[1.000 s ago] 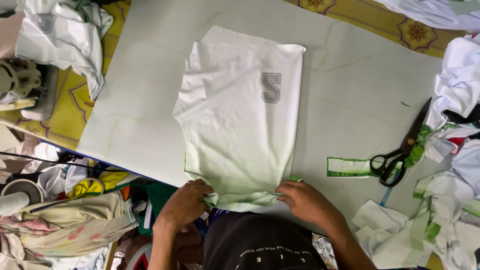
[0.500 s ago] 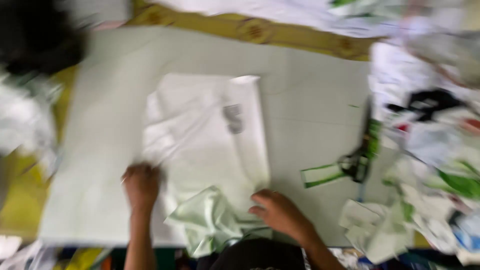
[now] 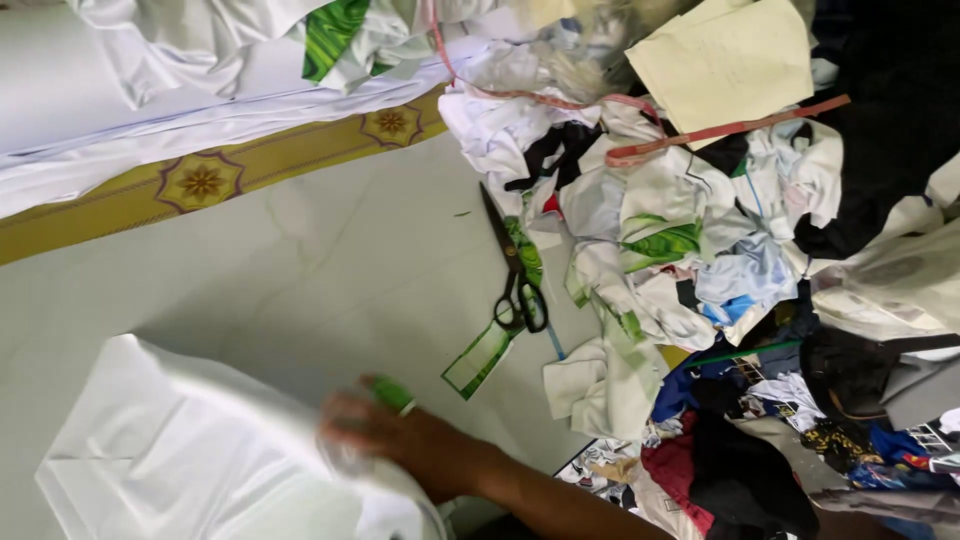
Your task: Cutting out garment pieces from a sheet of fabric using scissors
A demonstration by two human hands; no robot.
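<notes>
A white shirt (image 3: pixel 180 450) lies folded on the pale table top (image 3: pixel 300 260) at the lower left. My right hand (image 3: pixel 385 430) is blurred and rests on the shirt's right edge, its fingers closed on fabric with a bit of green trim (image 3: pixel 393 393) showing at the fingertips. The forearm comes in from the bottom right. My left hand is out of the frame.
Black-handled scissors (image 3: pixel 515 285) lie right of the hand, beside a green and white strip (image 3: pixel 480 360). A big heap of fabric scraps (image 3: pixel 700 250) fills the right side, with beige paper (image 3: pixel 720 60) and pink tape (image 3: pixel 720 130) on top. White cloth (image 3: pixel 150 80) lies beyond a yellow patterned mat (image 3: pixel 200 185).
The view has swung right toward the scrap heap. The shirt's lower part has been folded up, and my left hand has dropped out of view.
</notes>
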